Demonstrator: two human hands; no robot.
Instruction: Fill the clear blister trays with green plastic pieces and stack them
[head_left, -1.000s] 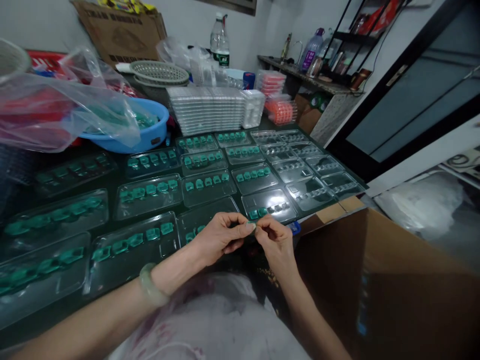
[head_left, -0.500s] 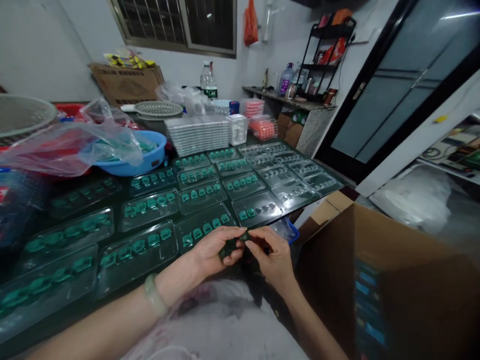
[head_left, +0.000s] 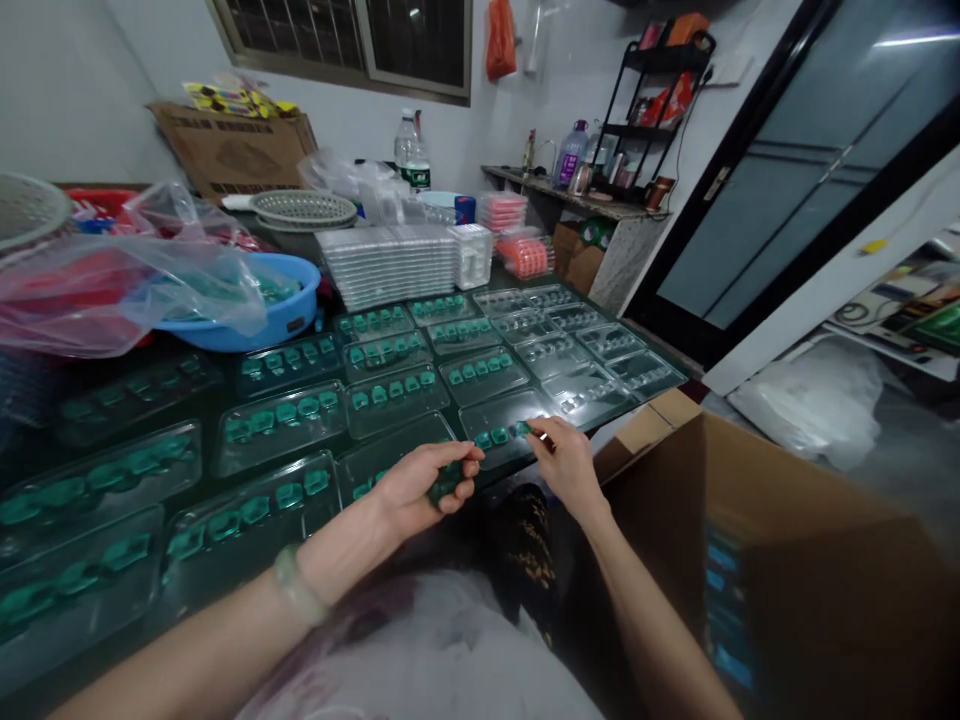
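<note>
My right hand (head_left: 568, 462) pinches a small green plastic piece (head_left: 521, 428) at the third pocket of a clear plastic blister tray (head_left: 480, 412). Two more green pieces (head_left: 491, 438) sit in the pockets to the left of it. My left hand (head_left: 431, 484), with a pale bangle on its wrist, is curled around dark green pieces (head_left: 445, 482) just in front of the tray. How many it holds is hidden by the fingers. To the left lie several trays with green pieces in a row (head_left: 255, 512). Trays with bare clear pockets (head_left: 589, 392) lie to the right.
A blue basin (head_left: 289, 315) of green pieces, partly under clear plastic film, stands at the back left. Behind the trays rises a stack of clear blister trays (head_left: 390, 268), with orange pieces (head_left: 523, 255) beside it. An open cardboard box (head_left: 810, 500) stands at the right below the table edge.
My hands have moved apart. The right one has gone forward and right to the tray's third pocket with a green piece. My left hand stays closed near the table edge. The view has shifted slightly.
</note>
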